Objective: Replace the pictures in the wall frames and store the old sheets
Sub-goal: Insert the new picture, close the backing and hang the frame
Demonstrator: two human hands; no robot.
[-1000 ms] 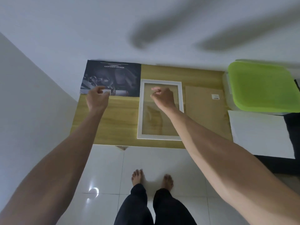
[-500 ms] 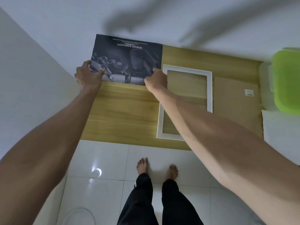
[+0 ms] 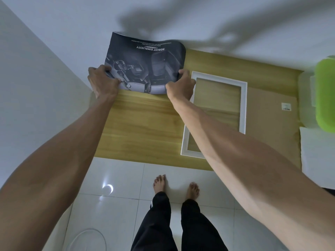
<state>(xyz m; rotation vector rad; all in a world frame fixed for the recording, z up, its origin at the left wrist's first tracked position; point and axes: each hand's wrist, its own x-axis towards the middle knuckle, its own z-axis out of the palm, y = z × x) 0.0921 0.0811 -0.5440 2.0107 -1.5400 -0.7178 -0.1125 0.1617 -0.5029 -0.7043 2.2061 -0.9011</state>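
Now, step in hand: lifting the dark print to carry it across to the frame, as I judge it.
Left hand (image 3: 103,82): fingers curled round the near left corner of the print, thumb on top.
Print (image 3: 145,64): a dark poster, text upside down to the viewer; its near edge is raised off the wooden surface (image 3: 141,124), its far edge bows against the wall.
Right hand (image 3: 181,84): pinches the near right corner of the print, just beside the frame's top left corner.
Frame (image 3: 243,105): white, lying flat on the surface, with wood showing through its opening; whether glass sits in it I cannot tell.
Backing board (image 3: 268,113): brown, flat, just right of the frame.
Box (image 3: 326,95): green lid, at the right edge.
Doing it well: keep both corners level and the sheet lightly taut so it does not crease, then lower it squarely over the opening.
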